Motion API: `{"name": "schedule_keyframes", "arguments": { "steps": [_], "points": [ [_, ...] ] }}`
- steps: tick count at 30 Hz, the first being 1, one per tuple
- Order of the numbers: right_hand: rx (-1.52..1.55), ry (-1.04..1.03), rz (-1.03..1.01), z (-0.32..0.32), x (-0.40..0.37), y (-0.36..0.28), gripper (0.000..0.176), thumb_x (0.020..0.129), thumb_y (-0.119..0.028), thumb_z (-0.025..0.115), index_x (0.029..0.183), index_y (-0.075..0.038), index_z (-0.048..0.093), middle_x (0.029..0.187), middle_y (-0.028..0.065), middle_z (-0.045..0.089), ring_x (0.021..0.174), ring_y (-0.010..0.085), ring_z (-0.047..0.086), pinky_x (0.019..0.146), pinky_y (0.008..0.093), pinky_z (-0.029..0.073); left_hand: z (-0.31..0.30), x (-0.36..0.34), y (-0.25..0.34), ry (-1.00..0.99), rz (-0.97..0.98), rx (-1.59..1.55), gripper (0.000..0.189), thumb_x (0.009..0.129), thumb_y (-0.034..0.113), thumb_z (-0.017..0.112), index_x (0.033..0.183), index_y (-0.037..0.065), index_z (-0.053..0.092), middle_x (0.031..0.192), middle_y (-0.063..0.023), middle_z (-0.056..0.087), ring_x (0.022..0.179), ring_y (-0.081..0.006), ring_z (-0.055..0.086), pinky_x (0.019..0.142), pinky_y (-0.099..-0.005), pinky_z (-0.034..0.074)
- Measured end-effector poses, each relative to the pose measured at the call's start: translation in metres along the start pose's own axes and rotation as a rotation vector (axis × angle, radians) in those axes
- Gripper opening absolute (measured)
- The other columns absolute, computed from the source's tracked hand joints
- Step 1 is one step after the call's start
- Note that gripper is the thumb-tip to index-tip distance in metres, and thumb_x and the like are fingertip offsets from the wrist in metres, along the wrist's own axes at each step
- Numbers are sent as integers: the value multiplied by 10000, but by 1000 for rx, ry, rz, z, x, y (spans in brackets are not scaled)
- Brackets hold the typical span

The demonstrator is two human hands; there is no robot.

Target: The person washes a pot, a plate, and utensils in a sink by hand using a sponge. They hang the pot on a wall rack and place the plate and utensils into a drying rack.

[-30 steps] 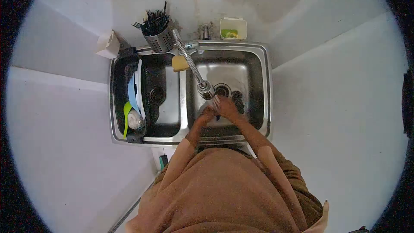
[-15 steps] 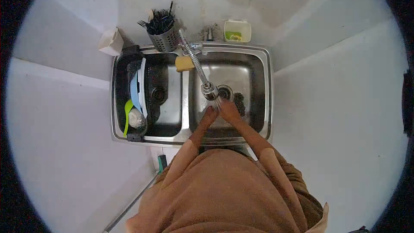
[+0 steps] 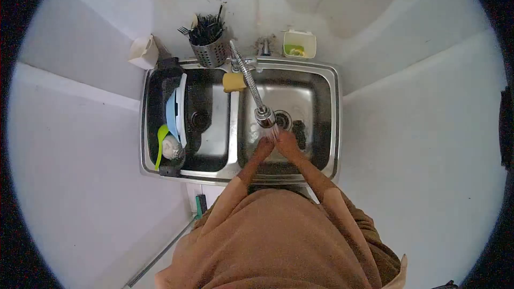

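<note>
Water runs from the chrome spray faucet (image 3: 264,117) down into the right basin (image 3: 292,83) of the steel sink. Under the stream, my left hand (image 3: 264,145) and my right hand (image 3: 287,141) are close together. Their fingers are blurred by the water and motion, so whether they are open or closed does not show, and no held object can be made out. The round drain (image 3: 282,121) lies just beyond my hands, with a dark patch (image 3: 300,135) to the right of it.
A yellow sponge (image 3: 234,82) rests on the divider. The left basin (image 3: 214,144) has a rack with plates (image 3: 175,109), a green utensil (image 3: 161,139) and a clear container. Behind the sink stand a cutlery holder (image 3: 210,53), a white container (image 3: 143,52) and a square tub (image 3: 300,44).
The whole view has shifted slightly, with the sink appearing a little lower and to the right. My hands stay under the faucet stream, with my right hand slightly lower.
</note>
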State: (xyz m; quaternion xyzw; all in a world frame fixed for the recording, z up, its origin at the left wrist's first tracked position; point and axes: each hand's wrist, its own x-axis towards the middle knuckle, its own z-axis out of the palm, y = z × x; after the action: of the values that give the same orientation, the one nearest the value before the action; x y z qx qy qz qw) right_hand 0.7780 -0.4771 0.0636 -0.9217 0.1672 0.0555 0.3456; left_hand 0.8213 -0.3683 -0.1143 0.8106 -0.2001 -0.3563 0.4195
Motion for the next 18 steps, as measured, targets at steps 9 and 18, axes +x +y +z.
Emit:
{"name": "schedule_keyframes", "arguments": {
  "steps": [9,18],
  "points": [
    [-126,-99,-72,-3,-3,11,339,804,-282,510,827,56,529,740,243,545,730,394,555,669,457,442,-12,-4,14,-106,-40,31,240,741,214,542,800,-14,593,775,-191,594,772,-340,570,695,-407,437],
    [-105,71,6,16,2,12,278,820,-285,532,843,-9,558,723,183,566,718,350,574,620,431,451,-47,-36,75,-160,-111,-123,221,731,203,558,716,-16,583,640,-152,570,593,-248,549,580,-372,436]
  ]
}}
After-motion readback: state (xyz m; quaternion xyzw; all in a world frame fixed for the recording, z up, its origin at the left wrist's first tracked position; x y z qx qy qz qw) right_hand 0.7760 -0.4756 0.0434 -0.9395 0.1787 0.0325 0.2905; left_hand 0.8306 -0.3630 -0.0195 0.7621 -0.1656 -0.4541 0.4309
